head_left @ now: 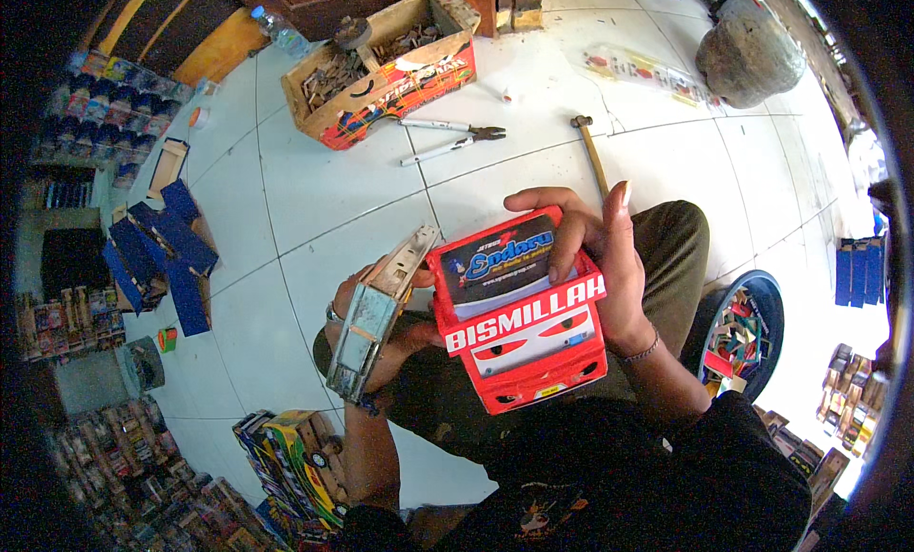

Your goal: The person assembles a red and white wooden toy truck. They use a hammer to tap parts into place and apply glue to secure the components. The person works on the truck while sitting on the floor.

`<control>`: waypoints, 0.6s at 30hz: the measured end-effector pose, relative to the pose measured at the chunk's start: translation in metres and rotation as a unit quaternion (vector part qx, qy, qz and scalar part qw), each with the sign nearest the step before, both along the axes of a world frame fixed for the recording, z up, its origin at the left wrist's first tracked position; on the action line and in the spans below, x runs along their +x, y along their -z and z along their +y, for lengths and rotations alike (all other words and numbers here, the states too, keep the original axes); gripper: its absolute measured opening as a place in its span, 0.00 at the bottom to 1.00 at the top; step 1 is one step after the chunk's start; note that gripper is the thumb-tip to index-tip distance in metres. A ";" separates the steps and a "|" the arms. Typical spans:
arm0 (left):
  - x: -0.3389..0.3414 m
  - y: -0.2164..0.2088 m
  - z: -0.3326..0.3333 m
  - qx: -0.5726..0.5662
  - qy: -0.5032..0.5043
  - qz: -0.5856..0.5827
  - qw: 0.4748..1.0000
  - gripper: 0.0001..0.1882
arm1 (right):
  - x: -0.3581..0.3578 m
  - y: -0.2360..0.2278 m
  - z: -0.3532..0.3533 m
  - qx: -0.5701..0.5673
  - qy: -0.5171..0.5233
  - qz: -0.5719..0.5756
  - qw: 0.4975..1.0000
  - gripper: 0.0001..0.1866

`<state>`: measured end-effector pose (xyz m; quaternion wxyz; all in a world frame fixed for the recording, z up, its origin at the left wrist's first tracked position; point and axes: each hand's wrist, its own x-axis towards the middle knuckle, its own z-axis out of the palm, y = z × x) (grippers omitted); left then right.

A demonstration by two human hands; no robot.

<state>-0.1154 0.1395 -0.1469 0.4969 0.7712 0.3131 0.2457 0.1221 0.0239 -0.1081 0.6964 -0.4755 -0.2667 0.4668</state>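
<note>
Floor [324,205]: white square tiles, dark joints, worn and lightly littered toward 12 o'clock; clock positions taken from the centre of the view. Room: a shop or workshop interior crowded at its edges, with a wooden cabinet front [224,43] at 11 o'clock and wrapped goods [105,109] in rows at 10.

Held items: one red toy truck cab [522,314], box-shaped, dark windscreen panel, white lettered band, at centre toward 4 to 5 o'clock; the right hand [617,290] grips it from its right side, fingers over the top. One worn pale-blue metal stapler-like tool [367,328], at 8 o'clock, gripped by the left hand [405,341]; its tip stands just beside the cab's upper left corner. Whether the left fingers touch the cab cannot be told.

On the floor: red-sided wooden truck body [409,95] filled with dark scraps, 11 to 12 o'clock; clear bottle [283,33], 11; white-handled pliers [486,132], 12; hammer [582,123], between 1 and 2; large grey stone [749,62], 2; blue tub [776,309] of coloured offcuts, between 3 and 4; striped toy bodies [300,462], 7; stacked pieces [143,476], 8; dark-blue panels [167,247], heaped, 9.
</note>
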 end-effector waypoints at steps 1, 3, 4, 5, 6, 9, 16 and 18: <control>0.001 -0.001 -0.002 -0.015 0.000 -0.026 1.000 0.38 | -0.001 0.001 -0.001 0.002 0.000 0.007 1.000 0.47; 0.004 -0.002 -0.005 -0.074 -0.046 -0.038 0.995 0.39 | -0.003 0.004 -0.001 0.031 0.003 0.010 0.999 0.46; 0.006 -0.003 -0.005 -0.090 -0.052 -0.050 0.993 0.40 | -0.005 0.006 -0.002 0.045 0.003 0.018 0.999 0.45; 0.007 -0.004 -0.005 -0.105 -0.058 -0.061 0.991 0.41 | -0.003 0.008 -0.002 0.072 0.000 -0.026 0.997 0.44; 0.009 -0.006 -0.005 -0.119 -0.052 -0.063 0.989 0.42 | -0.001 0.010 -0.001 0.101 -0.007 -0.065 0.993 0.44; 0.013 -0.013 -0.007 -0.089 -0.034 -0.088 0.992 0.44 | 0.000 0.014 -0.004 0.134 -0.020 -0.120 0.983 0.42; 0.013 -0.042 -0.035 -0.242 -0.082 -0.218 0.942 0.45 | 0.003 0.015 -0.005 0.103 -0.030 -0.121 0.987 0.41; 0.011 -0.050 -0.039 -0.236 -0.083 -0.198 0.948 0.43 | 0.005 0.014 -0.006 0.064 -0.036 -0.148 0.986 0.44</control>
